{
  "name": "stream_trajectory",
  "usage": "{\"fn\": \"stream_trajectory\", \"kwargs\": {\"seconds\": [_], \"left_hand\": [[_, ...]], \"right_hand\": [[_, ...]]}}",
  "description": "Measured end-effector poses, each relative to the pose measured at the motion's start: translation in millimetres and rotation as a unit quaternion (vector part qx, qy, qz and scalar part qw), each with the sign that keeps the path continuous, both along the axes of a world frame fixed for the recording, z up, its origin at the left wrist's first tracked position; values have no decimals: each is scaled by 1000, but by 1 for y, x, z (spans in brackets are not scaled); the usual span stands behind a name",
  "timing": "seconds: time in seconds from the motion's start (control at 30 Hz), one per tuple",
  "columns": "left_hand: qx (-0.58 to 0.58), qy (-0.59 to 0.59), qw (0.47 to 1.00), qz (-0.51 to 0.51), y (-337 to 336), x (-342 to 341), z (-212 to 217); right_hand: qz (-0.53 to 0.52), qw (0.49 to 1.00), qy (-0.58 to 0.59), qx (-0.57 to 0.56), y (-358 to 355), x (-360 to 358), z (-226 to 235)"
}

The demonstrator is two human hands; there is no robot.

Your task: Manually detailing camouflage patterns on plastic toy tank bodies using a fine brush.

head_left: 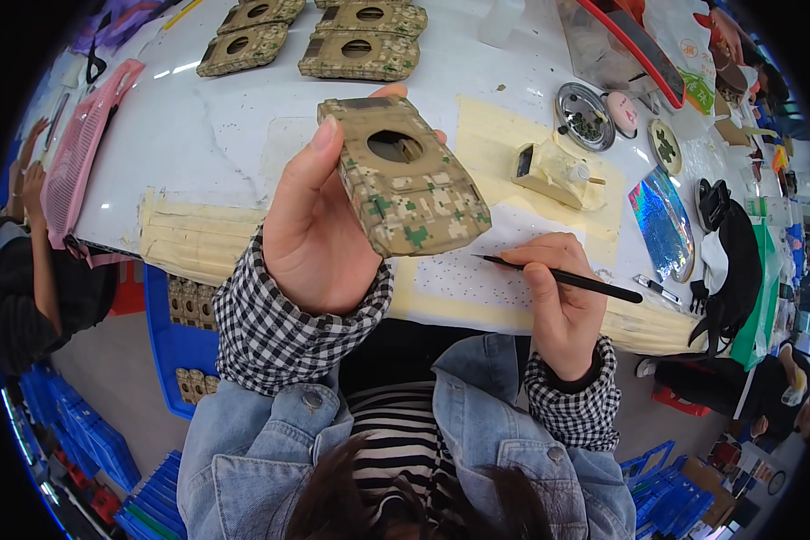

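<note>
My left hand (319, 216) is closed round a camouflage toy tank hull (418, 193), tilted up above the table. Its top has a round dark opening, and green, white and tan square patches cover its nearer end. In my right hand (562, 297) is a slim black pointed tool (594, 283); whether it is tweezers or a fine brush I cannot tell. The tool's tip points left, near the hull's lower corner and over a white sheet (450, 283) dotted with small dark specks. Beyond my right hand stands a cream-taped block (553, 175) with a small nozzle on it.
Several more tank hulls (358, 56) lie at the back. To the right are a round metal dish (585, 117), a shiny holographic sheet (661, 220) and a black bundle (733, 270). A pink basket (85, 153) stands left, near another person's arm (40, 234). Below is a blue crate (166, 346).
</note>
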State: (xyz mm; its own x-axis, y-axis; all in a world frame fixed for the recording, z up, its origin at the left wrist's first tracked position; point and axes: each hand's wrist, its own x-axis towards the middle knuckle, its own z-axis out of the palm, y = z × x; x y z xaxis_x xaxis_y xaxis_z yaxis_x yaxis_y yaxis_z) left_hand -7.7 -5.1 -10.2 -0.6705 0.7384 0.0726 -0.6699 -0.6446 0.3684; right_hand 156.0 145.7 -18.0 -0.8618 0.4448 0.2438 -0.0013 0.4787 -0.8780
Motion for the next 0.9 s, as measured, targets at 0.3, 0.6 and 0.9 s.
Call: {"fn": "stream_trajectory", "kwargs": {"seconds": [0.3, 0.6, 0.9], "left_hand": [[-72, 58, 995, -24, 1, 2, 5], [-163, 116, 969, -144, 3, 2, 7], [-167, 117, 966, -159, 4, 4, 8]], "right_hand": [[-24, 996, 62, -65, 1, 4, 4], [-17, 980, 197, -11, 0, 0, 43], [58, 981, 185, 9, -11, -16, 47]]}}
